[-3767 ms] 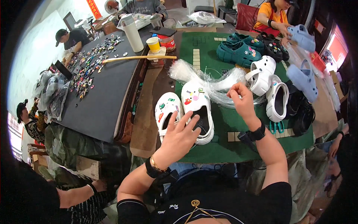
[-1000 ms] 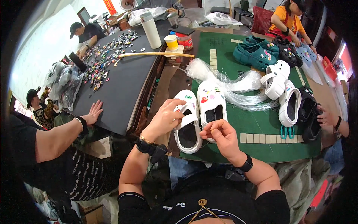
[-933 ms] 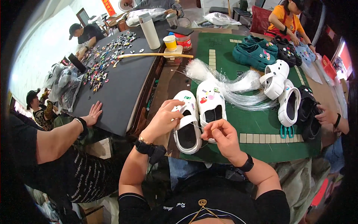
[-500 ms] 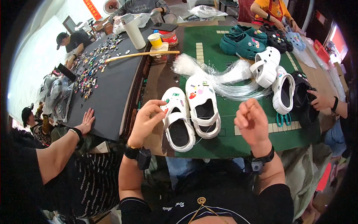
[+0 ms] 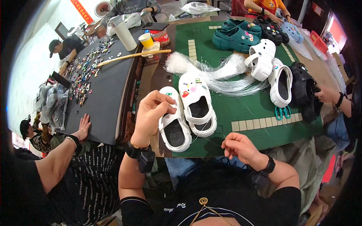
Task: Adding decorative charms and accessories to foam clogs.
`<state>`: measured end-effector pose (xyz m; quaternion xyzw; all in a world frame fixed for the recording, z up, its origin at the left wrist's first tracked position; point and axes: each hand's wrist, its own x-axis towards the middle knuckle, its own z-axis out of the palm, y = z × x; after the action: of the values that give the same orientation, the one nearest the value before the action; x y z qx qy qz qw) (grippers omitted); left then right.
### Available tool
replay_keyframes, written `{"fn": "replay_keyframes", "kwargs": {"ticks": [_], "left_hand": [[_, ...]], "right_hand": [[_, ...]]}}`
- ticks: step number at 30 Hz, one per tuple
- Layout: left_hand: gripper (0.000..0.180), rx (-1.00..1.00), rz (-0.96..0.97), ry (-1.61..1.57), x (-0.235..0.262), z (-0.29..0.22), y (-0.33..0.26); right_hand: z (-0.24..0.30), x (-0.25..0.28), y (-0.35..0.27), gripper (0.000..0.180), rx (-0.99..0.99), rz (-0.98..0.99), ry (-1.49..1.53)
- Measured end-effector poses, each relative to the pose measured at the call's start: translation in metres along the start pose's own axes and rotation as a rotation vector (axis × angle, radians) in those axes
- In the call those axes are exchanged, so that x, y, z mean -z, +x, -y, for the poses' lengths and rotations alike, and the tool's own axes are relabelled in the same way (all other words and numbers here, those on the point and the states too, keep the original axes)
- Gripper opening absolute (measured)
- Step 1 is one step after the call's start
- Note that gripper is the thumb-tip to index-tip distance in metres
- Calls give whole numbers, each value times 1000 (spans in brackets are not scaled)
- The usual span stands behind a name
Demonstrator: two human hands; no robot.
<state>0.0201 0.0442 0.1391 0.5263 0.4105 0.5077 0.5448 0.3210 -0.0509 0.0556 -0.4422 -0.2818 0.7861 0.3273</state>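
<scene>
Two white clogs stand side by side in front of me, their toes away from me. The left clog [image 5: 175,141] is partly hidden by my left hand [image 5: 154,113], which is closed with thumb and forefinger together over its strap side; anything between those fingers is too small to make out. Colourful charms sit on the toe of the right clog [image 5: 196,88]. My right hand [image 5: 243,148] is closed in a pinch near the table's front edge, right of the clogs. A faint clear thread [image 5: 212,142] runs from the clogs toward its fingertips.
A bundle of clear strands [image 5: 233,84] lies beyond the clogs on the green mat [image 5: 222,116]. More white, green and black clogs stand right. A neighbour's hand [image 5: 85,128] rests on the dark table at left, near scattered charms [image 5: 85,79]. Another person's hand [image 5: 327,94] touches a black clog.
My right hand has moved down toward me and slightly left, and the thread stretched level between my hands is no longer so. My left hand has risen slightly over the left clog.
</scene>
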Motion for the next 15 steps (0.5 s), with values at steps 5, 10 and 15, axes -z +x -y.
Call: {"fn": "replay_keyframes", "kwargs": {"ticks": [5, 10, 15], "left_hand": [[2, 111, 52, 238, -23, -1, 16], [13, 122, 182, 541, -32, 3, 36], [17, 106, 352, 684, -37, 15, 44]], "right_hand": [[4, -9, 5, 7, -40, 51, -137], [26, -18, 20, 14, 104, 23, -394], [44, -26, 39, 17, 236, -12, -524]]}}
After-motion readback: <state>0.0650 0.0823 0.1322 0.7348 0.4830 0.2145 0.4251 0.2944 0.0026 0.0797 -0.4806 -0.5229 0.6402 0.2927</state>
